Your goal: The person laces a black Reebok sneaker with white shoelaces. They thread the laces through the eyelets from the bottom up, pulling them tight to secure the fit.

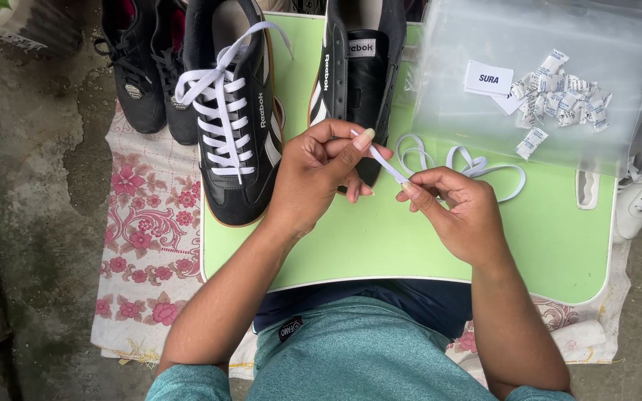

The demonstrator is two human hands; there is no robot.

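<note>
Currently, the left hand [313, 174] and right hand [458, 212] pinch a white shoelace [388, 165] taut between fingertips above the green lap tray [380, 245], just beside the unlaced black sneaker [354, 82]; the lace's remainder lies coiled on the tray.

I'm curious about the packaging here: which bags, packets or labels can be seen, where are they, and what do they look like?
Clear plastic bag: upper right, over the green table, large, see-through.
White card label: inside the bag, small rectangle, dark print.
Small sachets: heaped beside the card, white with bluish print.
Tongue label: on the unlaced black shoe, white patch.
</note>
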